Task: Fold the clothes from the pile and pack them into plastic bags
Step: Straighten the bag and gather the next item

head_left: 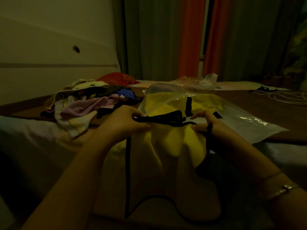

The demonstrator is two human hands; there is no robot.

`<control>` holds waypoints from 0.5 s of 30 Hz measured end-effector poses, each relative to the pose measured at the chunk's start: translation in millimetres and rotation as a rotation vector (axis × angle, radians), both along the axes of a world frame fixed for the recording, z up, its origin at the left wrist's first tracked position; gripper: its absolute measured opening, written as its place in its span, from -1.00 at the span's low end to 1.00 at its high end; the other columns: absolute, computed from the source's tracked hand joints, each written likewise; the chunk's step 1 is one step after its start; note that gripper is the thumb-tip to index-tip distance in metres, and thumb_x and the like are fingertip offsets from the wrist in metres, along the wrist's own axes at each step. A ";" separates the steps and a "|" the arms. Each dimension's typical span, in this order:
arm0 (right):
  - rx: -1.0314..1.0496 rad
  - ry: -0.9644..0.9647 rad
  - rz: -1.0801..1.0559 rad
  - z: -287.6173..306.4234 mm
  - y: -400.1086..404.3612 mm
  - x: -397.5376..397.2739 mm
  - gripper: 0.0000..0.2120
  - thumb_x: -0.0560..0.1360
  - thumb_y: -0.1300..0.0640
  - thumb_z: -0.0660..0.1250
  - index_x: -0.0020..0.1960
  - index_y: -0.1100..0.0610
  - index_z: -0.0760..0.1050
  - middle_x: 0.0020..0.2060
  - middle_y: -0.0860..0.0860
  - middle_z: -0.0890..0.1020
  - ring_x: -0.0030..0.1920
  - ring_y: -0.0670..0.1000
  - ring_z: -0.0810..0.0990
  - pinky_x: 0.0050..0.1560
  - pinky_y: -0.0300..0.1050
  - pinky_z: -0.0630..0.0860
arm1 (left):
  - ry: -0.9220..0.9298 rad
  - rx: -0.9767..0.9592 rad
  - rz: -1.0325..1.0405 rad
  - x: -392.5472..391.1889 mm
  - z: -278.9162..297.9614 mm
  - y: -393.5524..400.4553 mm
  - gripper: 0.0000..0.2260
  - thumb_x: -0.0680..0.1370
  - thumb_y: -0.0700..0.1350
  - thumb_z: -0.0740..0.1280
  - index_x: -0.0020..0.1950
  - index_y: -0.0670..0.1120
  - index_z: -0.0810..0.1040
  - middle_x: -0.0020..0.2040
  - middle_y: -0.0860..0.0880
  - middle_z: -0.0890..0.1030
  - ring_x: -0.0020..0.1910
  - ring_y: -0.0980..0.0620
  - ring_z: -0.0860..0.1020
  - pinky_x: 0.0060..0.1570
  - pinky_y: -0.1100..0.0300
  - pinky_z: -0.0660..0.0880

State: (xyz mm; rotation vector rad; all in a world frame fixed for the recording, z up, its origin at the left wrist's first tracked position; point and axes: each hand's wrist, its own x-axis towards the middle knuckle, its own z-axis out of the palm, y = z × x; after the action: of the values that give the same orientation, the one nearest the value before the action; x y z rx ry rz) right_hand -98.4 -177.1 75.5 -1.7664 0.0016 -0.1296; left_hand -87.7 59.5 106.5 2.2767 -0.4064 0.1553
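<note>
I'm mid-task here, prob. less than halfway by my read. Left hand (127,121) pinches the black-trimmed edge of the yellow garment (167,146), fingers curled round the dark band. Right hand (210,124) grips the same garment's other side, w/ a black strap looped over the fingers. Garment is bunched between both hands, hanging toward me, its upper part lying on or in the mouth of a clear plastic bag (245,123) flat on the bed (282,107). Can't tell whether the yellow seen under the plastic is this same piece or another already bagged.

Done so far: at most one yellow item in the bag, not sealed as far as I see. Left: this garment isn't neatly folded yet, and the pile (86,103) to my left is unfolded, a loose heap.

Counts: 2 hands, both busy. 1 yellow garment in hand. 1 pile, several pieces — pale lilac, cream print, blue, dark ones; exact no. unclear in this dim light. Plastic bags: 1 in use, plus 1 crumpled clear bundle (199,82) farther back, poss. more bags. 1 red cushion-like thing (118,79) behind the pile. White cord (287,96) far right.
</note>
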 end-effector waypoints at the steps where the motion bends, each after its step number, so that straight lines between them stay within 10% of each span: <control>1: 0.048 -0.014 0.013 4.8 5.3 2.0 -0.79 0.55 0.39 0.20 -0.06 0.09 0.43 -0.20 0.05 0.46 -0.35 -0.04 0.46 -0.38 -0.23 0.45 | 0.000 -0.015 -0.016 -1.0 0.0 -3.1 -0.85 0.48 -0.09 0.43 -0.02 -0.13 0.66 -0.08 -0.12 0.66 -0.11 0.00 0.62 -0.12 0.14 0.56; 7: 0.324 -0.029 0.240 17.7 33.0 -16.1 -0.80 0.56 0.36 0.17 -0.02 0.24 0.57 -0.12 0.12 0.63 -0.22 0.00 0.68 -0.27 -0.24 0.59 | 0.190 -0.243 -0.128 -1.1 -3.5 -14.1 -0.81 0.51 -0.08 0.38 0.02 -0.17 0.64 -0.25 -0.07 0.59 -0.34 0.11 0.55 -0.31 0.26 0.45; 15: -0.747 -0.573 -0.058 -2.2 48.5 -16.9 -0.79 0.34 -0.14 0.40 -0.12 -0.15 0.40 0.03 -0.10 0.32 0.10 -0.05 0.30 -0.02 -0.24 0.32 | 0.359 -0.413 -0.157 -5.6 -7.2 -16.3 -0.77 0.50 -0.10 0.39 0.12 -0.13 0.62 -0.18 -0.03 0.61 -0.24 0.11 0.57 -0.33 0.31 0.51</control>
State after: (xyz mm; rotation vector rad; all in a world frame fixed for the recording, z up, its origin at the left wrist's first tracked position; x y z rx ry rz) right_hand -115.3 -128.6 73.3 -2.4073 -0.4625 -0.7531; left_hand -93.3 43.2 99.4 1.8095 -0.3256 -0.2287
